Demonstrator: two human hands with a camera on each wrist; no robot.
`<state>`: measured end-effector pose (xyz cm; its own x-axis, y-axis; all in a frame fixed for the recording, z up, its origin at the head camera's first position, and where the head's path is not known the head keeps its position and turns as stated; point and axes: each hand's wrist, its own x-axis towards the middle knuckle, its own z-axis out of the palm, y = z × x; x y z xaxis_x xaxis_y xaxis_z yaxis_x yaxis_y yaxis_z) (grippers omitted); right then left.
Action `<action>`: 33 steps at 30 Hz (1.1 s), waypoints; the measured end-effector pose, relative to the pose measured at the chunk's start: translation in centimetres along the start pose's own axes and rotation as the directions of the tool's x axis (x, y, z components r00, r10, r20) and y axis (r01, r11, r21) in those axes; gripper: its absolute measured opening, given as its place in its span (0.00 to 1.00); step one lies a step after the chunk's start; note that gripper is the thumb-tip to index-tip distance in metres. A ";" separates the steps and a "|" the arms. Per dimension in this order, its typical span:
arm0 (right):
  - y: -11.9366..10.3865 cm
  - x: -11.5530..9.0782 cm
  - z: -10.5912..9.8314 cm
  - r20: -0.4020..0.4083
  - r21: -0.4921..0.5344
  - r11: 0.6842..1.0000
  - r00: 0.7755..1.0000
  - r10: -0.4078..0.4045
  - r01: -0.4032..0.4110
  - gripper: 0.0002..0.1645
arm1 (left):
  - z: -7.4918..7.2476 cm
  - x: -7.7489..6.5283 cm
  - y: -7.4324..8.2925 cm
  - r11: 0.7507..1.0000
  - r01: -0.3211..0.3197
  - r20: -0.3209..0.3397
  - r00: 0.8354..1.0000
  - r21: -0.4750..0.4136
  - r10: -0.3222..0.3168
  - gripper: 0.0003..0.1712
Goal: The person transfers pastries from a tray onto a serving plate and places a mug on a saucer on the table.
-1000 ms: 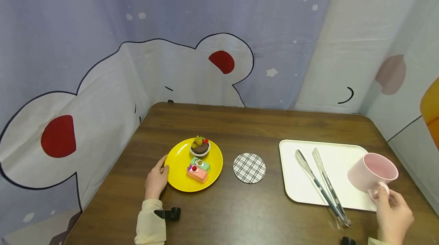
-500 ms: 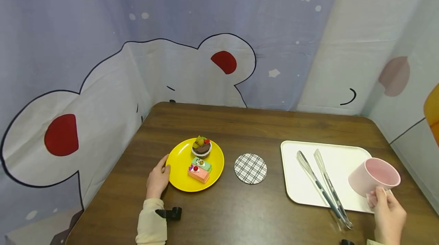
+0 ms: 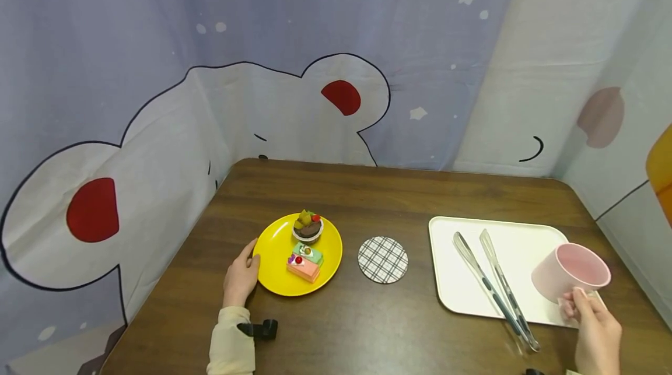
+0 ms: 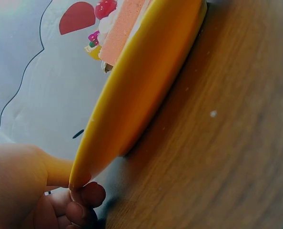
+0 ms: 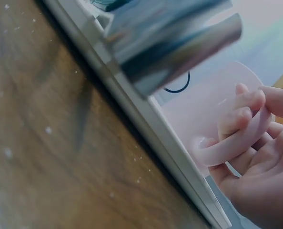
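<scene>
**Pink mug up over the tray corner, other hand on the yellow plate**

Right hand (image 3: 595,328) has its grip closed on the handle of the pale pink ceramic mug (image 3: 569,273). In the right wrist view the fingers (image 5: 244,117) are curled thru the handle loop, so it's a proper hold. Mug is tilted, mouth facing up and toward the right, and sits over the near right corner of the white rectangular plastic tray (image 3: 520,246). Can't tell if its base touches the tray or is just above it.

On the tray there are 2 long metal utensils (image 3: 493,287) lying side by side, roughly parallel, ends sticking past the near edge.

Left hand (image 3: 240,279) is at the left rim of the round yellow plastic plate (image 3: 275,246). Left wrist view shows the thumb on top of the rim w/ fingers curled underneath, so that grip pinches the plate edge. The plate carries 3 small toy cakes (image 3: 305,246): 1 chocolate cup w/ fruit at the back, 1 green slice, 1 pink slice in front.

Btw a round checked coaster (image 3: 382,259) lies flat on the dark brown wooden table (image 3: 367,328), between plate and tray, touching neither.
</scene>
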<state>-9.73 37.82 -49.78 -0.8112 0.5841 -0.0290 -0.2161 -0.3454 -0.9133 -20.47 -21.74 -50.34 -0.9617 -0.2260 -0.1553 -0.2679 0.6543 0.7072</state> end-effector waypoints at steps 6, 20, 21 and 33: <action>0.6 -0.2 -1.0 0.227 0.068 0.995 0.970 -0.089 0.076 0.18 | 0.2 -0.2 -0.4 1.000 0.007 0.005 1.000 0.003 -0.007 0.29; 1.0 -0.1 -1.0 0.240 0.096 0.982 0.954 -0.179 0.160 0.17 | 0.2 0.0 -0.5 1.000 -0.011 -0.008 1.000 0.015 0.011 0.29; 0.9 -0.1 -0.9 0.225 0.086 0.983 0.958 -0.179 0.163 0.16 | 0.2 0.0 -0.5 1.000 -0.010 -0.008 1.000 0.016 0.010 0.29; 0.9 -0.2 -0.9 0.190 0.126 0.977 0.963 -0.191 0.169 0.17 | 0.2 0.1 -0.1 1.000 -0.010 -0.009 1.000 0.020 0.010 0.29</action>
<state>-9.25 38.01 -50.96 -0.8430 0.4892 0.2237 -0.4170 -0.3314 -0.8464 -20.56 -21.74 -50.55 -0.9637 -0.2259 -0.1421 -0.2597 0.6707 0.6948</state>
